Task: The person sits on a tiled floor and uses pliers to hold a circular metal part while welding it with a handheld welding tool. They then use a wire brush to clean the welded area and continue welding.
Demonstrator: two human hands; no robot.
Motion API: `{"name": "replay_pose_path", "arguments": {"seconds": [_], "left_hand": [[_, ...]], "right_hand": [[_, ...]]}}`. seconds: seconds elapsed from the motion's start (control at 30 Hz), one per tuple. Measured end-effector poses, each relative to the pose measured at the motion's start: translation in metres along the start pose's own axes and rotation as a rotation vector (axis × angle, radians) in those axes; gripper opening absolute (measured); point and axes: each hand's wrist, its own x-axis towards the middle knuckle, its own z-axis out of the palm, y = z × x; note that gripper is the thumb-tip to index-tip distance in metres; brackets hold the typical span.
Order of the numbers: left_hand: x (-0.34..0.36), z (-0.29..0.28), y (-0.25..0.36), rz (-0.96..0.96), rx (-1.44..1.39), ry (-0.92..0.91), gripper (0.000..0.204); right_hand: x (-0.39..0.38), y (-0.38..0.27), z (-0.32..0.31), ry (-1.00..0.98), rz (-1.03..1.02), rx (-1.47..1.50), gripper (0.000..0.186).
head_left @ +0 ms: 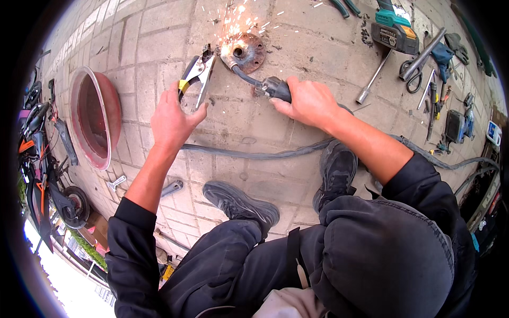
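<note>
My left hand (172, 121) grips the yellow-handled metal clamp (199, 74), whose jaws are up beside a round steel flange. My right hand (302, 106) is wrapped round the black handle of a torch (274, 88), whose curved neck reaches to the flange (254, 57) on the pavers. Bright sparks fly upward from the flange, which has a centre hole and smaller holes round it. The torch's tip is hard to make out in the glare. A thick grey hose (244, 153) runs across the ground below both hands.
A red rim (114, 119) stands at left, with motorbikes (34, 185) beyond. At right lie a cordless power tool (395, 37), steel bars (427, 50), a socket wrench (374, 79) and several hand tools (437, 100). Wrenches (116, 181) lie lower left. My shoes (238, 206) stand below the hose.
</note>
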Motion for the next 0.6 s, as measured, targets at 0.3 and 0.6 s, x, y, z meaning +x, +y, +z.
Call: {"name": "replay_pose_path", "arguments": {"seconds": [0.3,0.6], "left_hand": [[0.0005,-0.0016,0.0021,-0.006,0.011,-0.021,0.082],[0.0009,0.0024,-0.0023,0.033,0.013,0.031,0.083]], "right_hand": [[-0.0011,-0.0012,-0.0021,0.016,-0.012,-0.025,0.053],[-0.0018,-0.0021,-0.0039,0.012,-0.007,-0.027,0.053]]}}
